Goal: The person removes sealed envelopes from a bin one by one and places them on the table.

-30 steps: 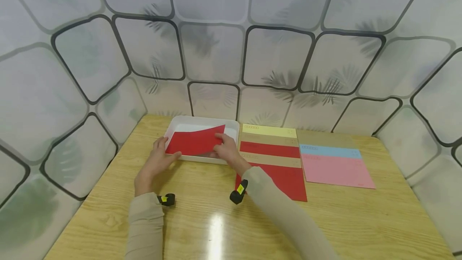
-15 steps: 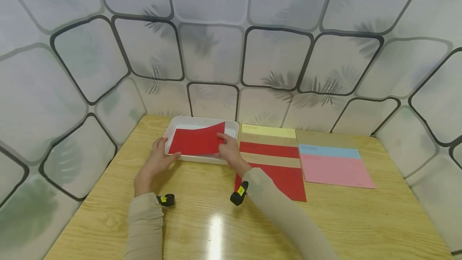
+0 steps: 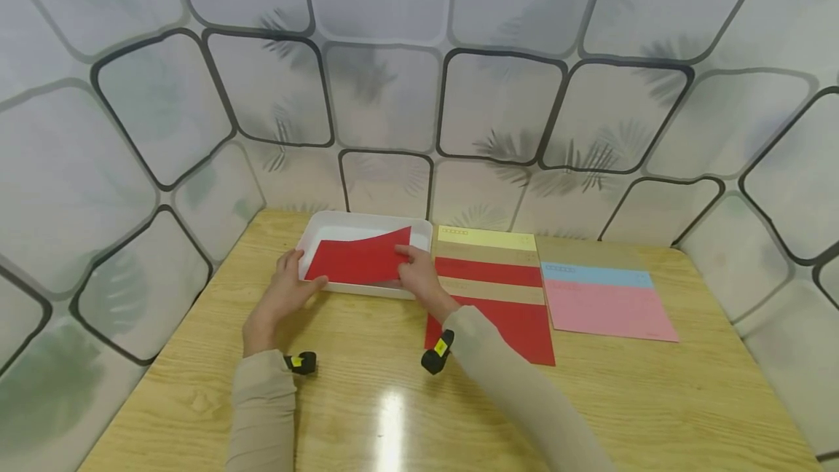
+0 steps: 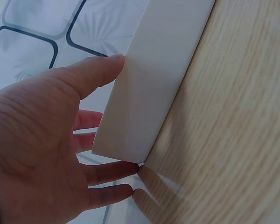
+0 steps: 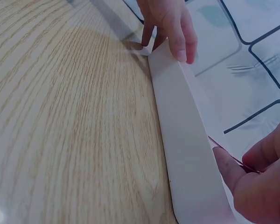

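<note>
A red envelope [image 3: 357,259] lies tilted in the white tray [image 3: 328,221], its right end bent upward. My right hand [image 3: 419,277] pinches that end between thumb and fingers over the tray's front right part; in the right wrist view only a thin red edge shows between the fingers of the right hand [image 5: 263,179]. At the tray's front left corner my left hand [image 3: 282,297] holds the tray. The left wrist view has the thumb of the left hand [image 4: 42,130] against the rim of the tray [image 4: 151,79], with the fingers spread around the corner.
Right of the tray lie overlapping envelopes: yellow [image 3: 485,237], tan [image 3: 494,290] and red [image 3: 518,326]. Farther right, a pink envelope [image 3: 609,309] overlaps a blue one [image 3: 599,274] and a tan one. A patterned fabric wall [image 3: 387,108] stands behind the wooden table [image 3: 367,399].
The red envelope has shifted slightly right in my right hand; its raised corner rose, then dipped again. My left hand stays at the tray corner.
</note>
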Tool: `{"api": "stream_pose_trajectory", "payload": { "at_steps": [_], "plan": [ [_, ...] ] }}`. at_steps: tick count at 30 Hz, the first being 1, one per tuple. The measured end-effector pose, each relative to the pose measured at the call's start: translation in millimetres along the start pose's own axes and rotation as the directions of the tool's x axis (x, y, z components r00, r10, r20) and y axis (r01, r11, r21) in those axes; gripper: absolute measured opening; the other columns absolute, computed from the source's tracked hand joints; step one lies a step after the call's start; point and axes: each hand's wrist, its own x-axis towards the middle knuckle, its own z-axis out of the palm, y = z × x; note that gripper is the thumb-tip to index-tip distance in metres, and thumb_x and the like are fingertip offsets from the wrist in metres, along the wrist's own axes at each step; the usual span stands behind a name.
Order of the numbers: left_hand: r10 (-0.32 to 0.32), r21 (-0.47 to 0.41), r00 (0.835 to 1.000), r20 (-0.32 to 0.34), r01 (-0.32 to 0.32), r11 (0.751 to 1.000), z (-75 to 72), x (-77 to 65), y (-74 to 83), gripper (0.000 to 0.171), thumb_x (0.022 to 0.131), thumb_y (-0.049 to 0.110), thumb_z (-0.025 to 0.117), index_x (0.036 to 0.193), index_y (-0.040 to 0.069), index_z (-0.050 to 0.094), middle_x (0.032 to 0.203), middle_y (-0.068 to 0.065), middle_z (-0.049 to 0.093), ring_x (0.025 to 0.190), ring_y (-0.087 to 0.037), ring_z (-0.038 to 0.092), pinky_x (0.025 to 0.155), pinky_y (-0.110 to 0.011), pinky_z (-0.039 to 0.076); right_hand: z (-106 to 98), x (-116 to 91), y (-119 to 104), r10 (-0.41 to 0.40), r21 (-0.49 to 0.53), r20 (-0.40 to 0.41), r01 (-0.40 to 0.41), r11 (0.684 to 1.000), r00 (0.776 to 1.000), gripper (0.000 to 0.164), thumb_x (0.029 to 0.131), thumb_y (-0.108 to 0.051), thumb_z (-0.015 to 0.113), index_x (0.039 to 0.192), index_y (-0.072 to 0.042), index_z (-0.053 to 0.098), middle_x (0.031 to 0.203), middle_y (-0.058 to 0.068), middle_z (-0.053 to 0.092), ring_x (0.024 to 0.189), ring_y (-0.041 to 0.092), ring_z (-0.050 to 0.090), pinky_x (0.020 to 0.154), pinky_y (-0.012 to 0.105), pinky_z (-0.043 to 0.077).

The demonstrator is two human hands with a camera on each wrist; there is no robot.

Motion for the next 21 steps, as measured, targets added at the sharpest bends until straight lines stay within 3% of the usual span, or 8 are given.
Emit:
{"api": "stream_pose_trajectory", "payload": {
  "at_steps": [4,12,18,21],
  "plan": [
    [-0.012,0.004,1.0,0.005,0.012,1.0,-0.2,-0.5,0.4,0.087,0.097,0.036,0.061,0.155,-0.003,0.01,0.161,-0.027,0.002,0.14,-0.05,0.022,0.114,-0.064,0.022,-4.7,0.4,1.6,0.004,0.024,0.004,-0.004,1.0,1.0,0.051,0.092,0.006,0.047,0.141,-0.006,0.055,0.14,0.015,0.054,0.094,0.026,0.061,0.06,0.02,0.049],
    [-0.02,0.017,1.0,0.003,0.02,1.0,-1.7,-2.0,3.0,0.086,0.097,0.037,0.06,0.155,-0.004,0.01,0.161,-0.027,0.001,0.142,-0.049,0.019,0.114,-0.064,0.021,-13.6,3.1,6.9,0.038,0.183,0.019,-0.041,0.982,0.999,0.054,0.092,0.011,0.041,0.143,-0.003,0.052,0.148,0.017,0.044,0.122,0.035,0.054,0.077,0.028,0.058],
    [-0.005,0.023,1.0,0.004,0.005,1.0,-1.8,-1.2,1.9,0.086,0.097,0.036,0.06,0.154,-0.005,0.011,0.16,-0.029,0.001,0.141,-0.05,0.02,0.115,-0.063,0.021,-21.0,5.0,12.2,0.018,0.191,-0.017,-0.014,0.982,1.0,0.053,0.091,0.013,0.037,0.141,0.002,0.052,0.148,0.019,0.045,0.127,0.036,0.052,0.087,0.036,0.057],
    [0.0,0.027,1.0,0.005,0.0,1.0,-1.4,-0.9,1.5,0.086,0.097,0.038,0.06,0.154,-0.006,0.011,0.16,-0.029,0.002,0.141,-0.051,0.022,0.114,-0.064,0.021,-25.3,5.5,14.8,0.023,0.199,-0.035,-0.015,0.98,0.999,0.054,0.09,0.014,0.036,0.141,0.002,0.052,0.147,0.02,0.046,0.126,0.035,0.053,0.082,0.03,0.058]
  ]
}}
